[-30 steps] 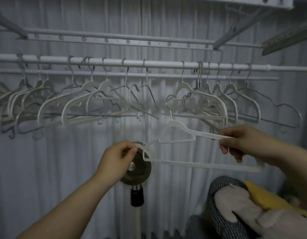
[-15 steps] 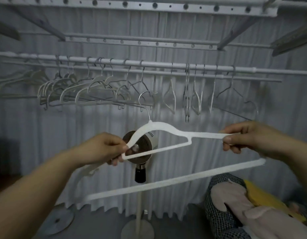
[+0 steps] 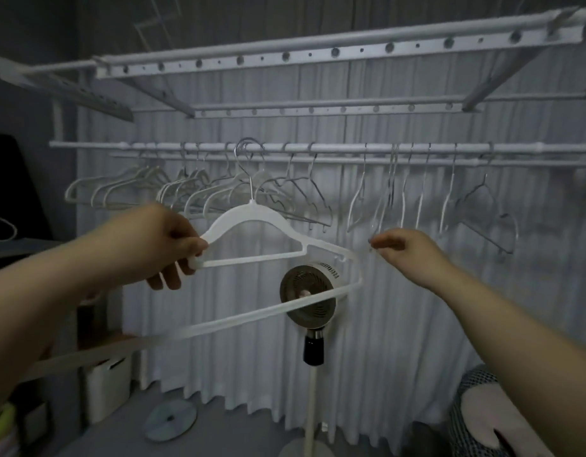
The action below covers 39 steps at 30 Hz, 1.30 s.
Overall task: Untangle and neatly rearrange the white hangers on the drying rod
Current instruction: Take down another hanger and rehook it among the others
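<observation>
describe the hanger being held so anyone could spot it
Start at the long drying rod across the white curtain, crowded with hangers. Below its left half, the left hand grips one end of a broad white hanger with a shiny metal hook. Unlike its neighbours, it faces the camera flat-on, its bottom bar crossing the fan.

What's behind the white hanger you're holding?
Seen through the white hanger: fan, curtain, hung hangers on the rod. Its bottom bar crosses the fan's face; the left hand covers its left end.
</observation>
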Available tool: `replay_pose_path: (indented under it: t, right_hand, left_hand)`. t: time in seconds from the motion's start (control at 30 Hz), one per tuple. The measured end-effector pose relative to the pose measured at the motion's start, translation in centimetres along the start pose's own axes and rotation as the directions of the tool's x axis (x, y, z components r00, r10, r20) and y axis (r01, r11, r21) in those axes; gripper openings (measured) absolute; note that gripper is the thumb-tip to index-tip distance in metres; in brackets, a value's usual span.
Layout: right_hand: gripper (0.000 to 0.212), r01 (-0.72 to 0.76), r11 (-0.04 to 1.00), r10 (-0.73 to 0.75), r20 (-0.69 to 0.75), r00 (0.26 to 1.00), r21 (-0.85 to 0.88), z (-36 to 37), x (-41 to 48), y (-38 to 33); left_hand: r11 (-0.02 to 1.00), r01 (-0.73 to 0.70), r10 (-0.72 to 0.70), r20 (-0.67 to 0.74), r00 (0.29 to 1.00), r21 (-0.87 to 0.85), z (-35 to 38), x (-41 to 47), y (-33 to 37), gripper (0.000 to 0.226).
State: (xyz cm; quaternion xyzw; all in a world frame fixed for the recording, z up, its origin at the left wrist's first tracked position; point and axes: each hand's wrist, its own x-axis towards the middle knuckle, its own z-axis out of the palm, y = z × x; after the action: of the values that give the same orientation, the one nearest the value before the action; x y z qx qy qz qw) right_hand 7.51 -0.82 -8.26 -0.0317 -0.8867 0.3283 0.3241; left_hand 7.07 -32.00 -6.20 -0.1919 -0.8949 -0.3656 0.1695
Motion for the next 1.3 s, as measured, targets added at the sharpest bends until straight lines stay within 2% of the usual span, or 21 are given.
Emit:
replay_pose_path:
  t: [0.1,0.2,0.27,0.37,0.43,0.57,0.67,0.77,0.87,0.9,1.0,1.07,1.2,1.3]
  right_hand:
    - [0.032,0.09,0.978,-0.103,-0.059,0.993,-0.188,0.8,1.6,-0.4]
    - [0.035,0.185,0.911,-0.208,-0.021,0.978,-0.369,1.5,4.0,-0.7]
    - [0.036,0.196,0.862,-0.213,0.016,0.977,-0.468,2.2,6.0,-0.8]
    - [0.036,0.169,0.839,-0.183,0.025,0.983,-0.516,3.2,9.0,-0.9]
    - [0.035,0.14,0.864,-0.154,0.01,0.988,-0.484,3.8,10.8,-0.7]
    - [0.032,0.005,0.953,-0.057,-0.163,0.985,-0.302,4.3,14.6,-0.8]
    - [0.045,-0.088,0.974,0.044,-0.208,0.977,-0.208,4.6,16.6,-1.3]
    - [0.061,-0.17,0.961,0.124,-0.21,0.97,-0.216,5.0,18.0,-1.4]
    - [0.061,-0.253,0.937,0.212,-0.183,0.96,-0.243,4.7,19.1,-0.9]
    - [0.058,-0.275,0.941,0.242,-0.177,0.954,-0.199,4.4,19.3,-0.4]
    - [0.053,-0.277,0.958,0.286,-0.206,0.936,0.072,3.4,19.7,0.8]
    - [0.058,-0.255,0.956,0.28,-0.196,0.94,0.146,3.2,19.7,1.2]
    - [0.08,-0.253,0.967,0.254,-0.137,0.957,0.029,3.7,19.9,1.2]
    - [0.076,-0.281,0.955,0.277,-0.048,0.96,-0.099,4.1,20.7,1.1]
  left_hand:
    - [0.992,0.009,-0.002,-0.055,0.998,0.127,-0.2,1.0,1.1,0.029]
    - [0.983,0.023,-0.011,-0.067,0.998,0.182,0.8,3.3,2.4,0.029]
    - [0.973,-0.002,0.012,-0.044,0.999,0.232,2.1,5.6,3.3,0.031]
    - [0.931,-0.076,0.086,-0.011,0.996,0.356,4.2,9.7,4.1,0.031]
    - [0.895,-0.119,0.128,0.007,0.992,0.429,5.4,12.5,4.1,0.033]
    - [0.862,-0.158,0.181,-0.001,0.983,0.482,6.4,18.2,4.1,0.032]
    - [0.855,-0.194,0.215,0.011,0.976,0.482,7.4,21.4,4.2,0.022]
    - [0.84,-0.253,0.283,0.011,0.959,0.479,8.9,24.4,4.7,0.018]
    - [0.856,-0.272,0.289,0.029,0.957,0.439,10.7,26.7,5.7,0.019]
    - [0.863,-0.271,0.289,0.025,0.957,0.427,11.2,27.3,6.2,0.019]
    - [0.88,-0.243,0.278,-0.029,0.96,0.408,12.6,29.1,7.2,0.019]
    - [0.895,-0.227,0.269,-0.06,0.961,0.384,13.4,30.0,7.8,0.02]
    - [0.907,-0.203,0.25,-0.082,0.965,0.369,15.0,31.2,9.3,0.022]
    - [0.91,-0.193,0.241,-0.091,0.966,0.367,16.1,31.8,10.2,0.022]
